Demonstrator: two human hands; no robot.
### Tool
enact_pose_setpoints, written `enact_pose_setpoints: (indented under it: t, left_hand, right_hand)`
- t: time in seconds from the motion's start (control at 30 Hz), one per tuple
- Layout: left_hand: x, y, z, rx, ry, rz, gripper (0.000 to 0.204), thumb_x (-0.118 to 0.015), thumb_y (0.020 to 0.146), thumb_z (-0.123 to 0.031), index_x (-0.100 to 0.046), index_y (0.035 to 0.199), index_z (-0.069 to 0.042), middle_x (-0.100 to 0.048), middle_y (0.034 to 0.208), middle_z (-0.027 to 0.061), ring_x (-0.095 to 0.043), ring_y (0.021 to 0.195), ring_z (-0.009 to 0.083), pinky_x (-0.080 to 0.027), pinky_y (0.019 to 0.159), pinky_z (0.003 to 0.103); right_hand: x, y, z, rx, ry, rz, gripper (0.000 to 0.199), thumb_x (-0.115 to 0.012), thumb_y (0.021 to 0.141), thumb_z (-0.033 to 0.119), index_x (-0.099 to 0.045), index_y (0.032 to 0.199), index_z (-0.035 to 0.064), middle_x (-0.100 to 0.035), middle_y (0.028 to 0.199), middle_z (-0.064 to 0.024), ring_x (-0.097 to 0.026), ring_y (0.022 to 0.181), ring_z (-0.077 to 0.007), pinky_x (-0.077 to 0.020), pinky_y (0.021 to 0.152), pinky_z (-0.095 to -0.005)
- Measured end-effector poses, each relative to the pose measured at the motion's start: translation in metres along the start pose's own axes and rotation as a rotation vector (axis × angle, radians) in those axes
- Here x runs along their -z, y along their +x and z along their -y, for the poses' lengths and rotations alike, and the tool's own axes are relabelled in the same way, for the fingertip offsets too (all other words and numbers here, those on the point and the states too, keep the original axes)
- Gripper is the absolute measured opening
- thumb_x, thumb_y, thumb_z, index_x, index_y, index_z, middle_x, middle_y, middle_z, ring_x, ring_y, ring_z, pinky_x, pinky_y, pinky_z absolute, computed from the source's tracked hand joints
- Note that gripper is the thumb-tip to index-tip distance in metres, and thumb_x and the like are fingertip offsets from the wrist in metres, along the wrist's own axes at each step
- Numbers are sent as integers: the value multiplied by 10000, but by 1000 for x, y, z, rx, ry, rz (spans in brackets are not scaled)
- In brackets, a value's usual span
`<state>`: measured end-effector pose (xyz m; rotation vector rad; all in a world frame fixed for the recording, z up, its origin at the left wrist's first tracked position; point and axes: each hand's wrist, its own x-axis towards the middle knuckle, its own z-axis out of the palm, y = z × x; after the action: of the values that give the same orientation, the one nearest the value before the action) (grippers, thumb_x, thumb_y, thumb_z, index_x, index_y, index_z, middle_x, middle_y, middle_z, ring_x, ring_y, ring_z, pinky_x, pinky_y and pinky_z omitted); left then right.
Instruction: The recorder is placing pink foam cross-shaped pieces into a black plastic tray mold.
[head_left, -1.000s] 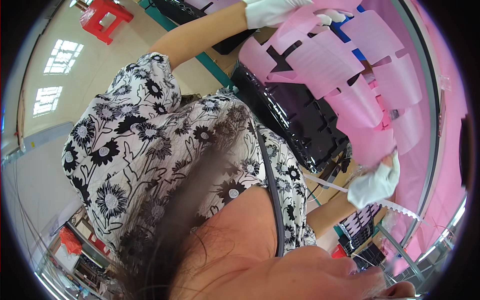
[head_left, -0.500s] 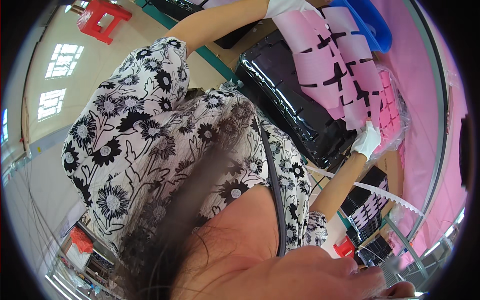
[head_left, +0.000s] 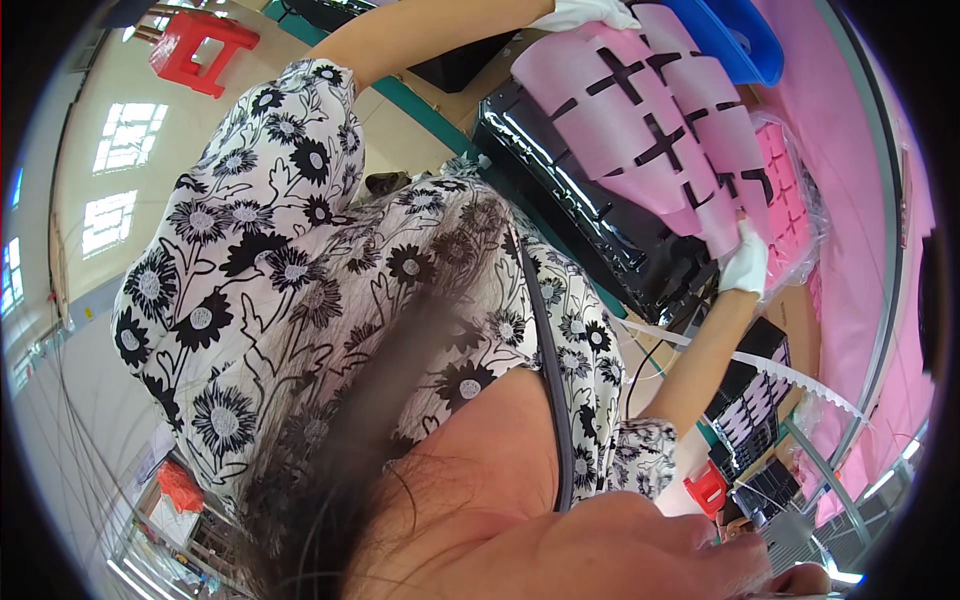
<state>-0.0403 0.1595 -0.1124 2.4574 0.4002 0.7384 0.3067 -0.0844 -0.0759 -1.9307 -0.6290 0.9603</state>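
My left hand point(head_left: 590, 12), in a white glove, grips the top edge of a pink foam sheet point(head_left: 640, 120) with cross-shaped cutouts. My right hand point(head_left: 745, 262), also in a white glove, holds the sheet's lower corner. The sheet lies stretched over a glossy black tray point(head_left: 580, 215) on the bench. Under its right end sits a stack of similar pink sheets in a clear plastic bag point(head_left: 790, 190). My flower-print blouse point(head_left: 300, 290) fills the middle of the view.
A blue bin point(head_left: 745, 40) stands beyond the sheet on the pink-covered bench point(head_left: 860, 250). A white toothed strip point(head_left: 790, 375) and stacked black trays point(head_left: 750, 420) lie lower right. A red stool point(head_left: 195, 50) stands on the floor at upper left.
The pink sheet, held up and flapping a second ago, has come down and now lies flatter over the black tray. My right hand has moved up toward the bagged stack.
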Motion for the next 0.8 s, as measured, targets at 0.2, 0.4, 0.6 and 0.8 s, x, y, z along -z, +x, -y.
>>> enact_pose_setpoints:
  t: [0.2,0.4,0.6,0.8]
  left_hand:
    - [19,9,-38,117,-520,-202,347,-510,903,-235,-571,1152,-1,-618,1069,105,-550,972,162,-411,875,264]
    - [68,-21,-141,394,-906,-252,461,-543,909,-201,-430,1281,48,-535,1238,92,-484,1141,134,-369,963,239]
    - [31,1,-90,473,-837,-219,453,-512,909,-141,-396,1310,37,-499,1290,93,-456,1188,143,-360,972,234]
    - [-7,21,-49,478,-646,-39,388,-484,898,-235,-516,1223,-25,-596,1141,89,-562,978,161,-451,804,281]
  right_hand:
    - [8,-26,75,20,44,-93,342,-516,876,251,-561,1124,21,-581,1041,-90,-550,987,-213,-418,881,-348]
    - [53,-103,82,418,-363,49,355,-508,901,270,-589,1089,-21,-605,1009,-100,-554,930,-158,-423,840,-282]
    - [60,-51,80,825,-1351,210,311,-570,863,165,-576,1103,-34,-617,889,-55,-575,686,-136,-472,604,-253]
    - [43,33,14,255,-121,119,215,-575,823,72,-550,1032,30,-591,815,-49,-543,617,-125,-435,517,-216]
